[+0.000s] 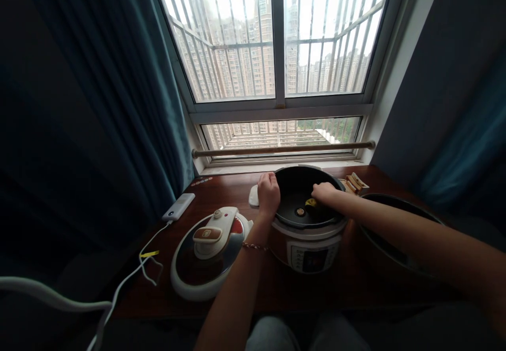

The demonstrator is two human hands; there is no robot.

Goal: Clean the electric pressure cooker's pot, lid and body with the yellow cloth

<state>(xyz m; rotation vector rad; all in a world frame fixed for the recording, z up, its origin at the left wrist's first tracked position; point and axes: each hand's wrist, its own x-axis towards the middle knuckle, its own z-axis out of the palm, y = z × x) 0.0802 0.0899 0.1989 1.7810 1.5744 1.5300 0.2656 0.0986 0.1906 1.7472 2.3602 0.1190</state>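
Note:
An electric pressure cooker (312, 251) stands lidless on the table, its dark inside showing a small round centre piece (300, 212). My left hand (269, 190) is closed on the cooker's left rim, beside the white side handle (253, 197). Reaching over the right rim, my right hand (324, 192) is inside the cooker with its fingers closed. They hold a small yellow-and-dark item (311, 203), partly hidden in shadow, whose kind I cannot make out. The cooker's white-rimmed lid (182, 280) lies to the left, its handle upward.
A dark round pot (399, 201) stands right of the cooker, partly behind my right forearm. Beyond the cooker are small brown-and-cream pieces (356, 183). A white power bank (179, 206) with a white cable (122, 282) lies at the table's left. The window (279, 108) is behind.

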